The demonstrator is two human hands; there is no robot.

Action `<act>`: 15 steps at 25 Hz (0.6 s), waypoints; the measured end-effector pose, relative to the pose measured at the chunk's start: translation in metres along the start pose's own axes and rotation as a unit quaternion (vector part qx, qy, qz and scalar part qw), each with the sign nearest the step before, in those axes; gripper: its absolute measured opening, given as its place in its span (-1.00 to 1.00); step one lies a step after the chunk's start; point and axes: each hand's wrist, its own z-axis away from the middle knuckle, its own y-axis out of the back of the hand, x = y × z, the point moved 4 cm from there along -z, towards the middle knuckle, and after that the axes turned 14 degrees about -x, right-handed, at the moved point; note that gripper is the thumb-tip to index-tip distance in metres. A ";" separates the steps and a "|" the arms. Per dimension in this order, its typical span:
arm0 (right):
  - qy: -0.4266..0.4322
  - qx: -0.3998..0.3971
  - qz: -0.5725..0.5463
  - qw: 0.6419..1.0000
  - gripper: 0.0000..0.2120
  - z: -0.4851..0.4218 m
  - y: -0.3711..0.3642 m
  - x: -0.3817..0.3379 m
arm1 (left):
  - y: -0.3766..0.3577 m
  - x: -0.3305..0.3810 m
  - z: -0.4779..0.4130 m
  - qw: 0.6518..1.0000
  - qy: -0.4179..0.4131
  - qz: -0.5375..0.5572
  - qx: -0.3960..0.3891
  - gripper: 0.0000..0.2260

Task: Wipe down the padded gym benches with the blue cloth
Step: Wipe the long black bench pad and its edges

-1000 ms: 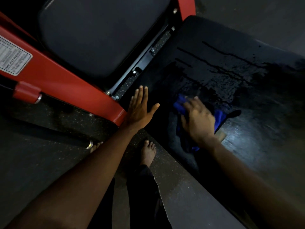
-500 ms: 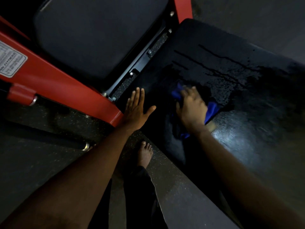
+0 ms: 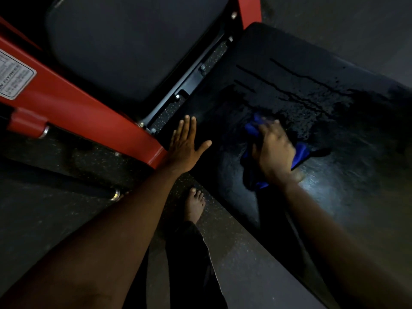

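My right hand [image 3: 275, 152] clamps its fingers on the blue cloth [image 3: 301, 154], bunched on the wet padded tabletop [image 3: 347, 204]; soft and limp, I judge, best held bunched. My left hand [image 3: 184, 146] lies flat, fingers apart.

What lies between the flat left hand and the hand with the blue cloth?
Only bare black bench pad, in the head view; the left hand lies flat at its edge, and the right hand grips the blue cloth.
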 end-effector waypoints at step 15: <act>-0.029 0.005 -0.002 1.000 -0.55 0.089 -0.019 0.032 | 0.007 0.009 0.004 1.000 0.006 0.013 -0.002 -0.21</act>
